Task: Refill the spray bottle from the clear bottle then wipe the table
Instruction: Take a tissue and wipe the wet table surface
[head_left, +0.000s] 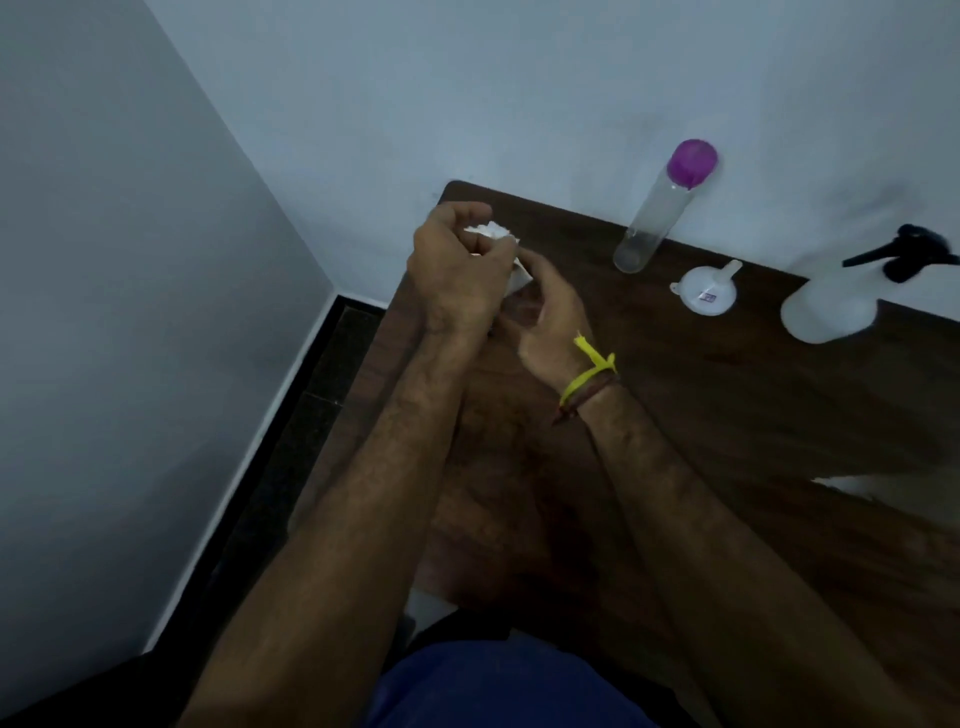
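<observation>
Spray bottle trigger blurred, edge-cropped; tissue mostly hidden, perhaps crumpled.

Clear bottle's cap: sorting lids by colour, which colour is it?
Purple cap, seen in the head view.

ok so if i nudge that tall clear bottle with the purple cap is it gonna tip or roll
The clear bottle is tall and narrow on a small base, so a nudge near the purple cap would probably tip it. It looks nearly empty, so likely light and easy to knock. Being a cylinder, it would probably roll on the table once down.
</observation>
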